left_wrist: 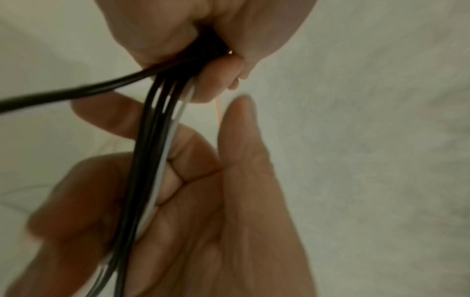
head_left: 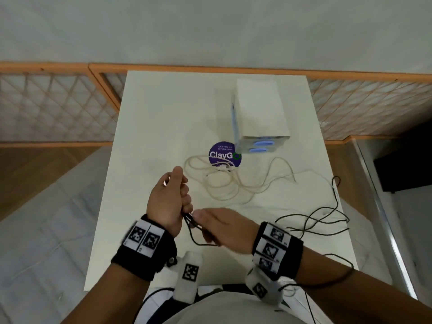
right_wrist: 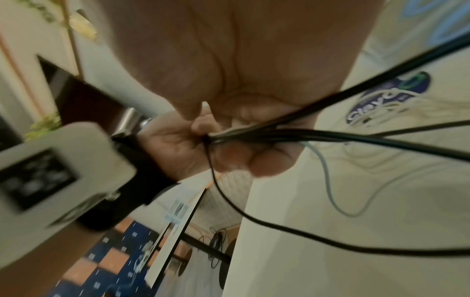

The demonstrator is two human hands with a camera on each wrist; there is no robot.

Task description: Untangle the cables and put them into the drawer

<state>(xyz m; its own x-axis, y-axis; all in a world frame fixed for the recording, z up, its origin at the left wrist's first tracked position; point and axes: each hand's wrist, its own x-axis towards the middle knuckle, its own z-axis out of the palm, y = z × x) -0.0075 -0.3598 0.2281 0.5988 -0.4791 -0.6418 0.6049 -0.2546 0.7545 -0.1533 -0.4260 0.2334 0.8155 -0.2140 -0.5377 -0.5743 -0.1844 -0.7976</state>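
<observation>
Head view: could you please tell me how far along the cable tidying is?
Nothing is stowed yet: the white drawer unit with blue handles looks shut. The left hand grips loops of the black cable, the right hand touching them; its tail sprawls on the table. Remaining: the loose beige cable.

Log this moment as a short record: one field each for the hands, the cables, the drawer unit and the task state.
left hand: fist closed round a bunch of black cable strands
right hand: fingers mostly straight, strands lying across the palm; grip unclear
black cable: bunched between the hands, the rest trailing loose toward the table's right edge
white cable: loose loops on the table, partly over the purple sticker
drawer unit: white box with blue handles, both drawers shut
task state: no cable stowed
</observation>
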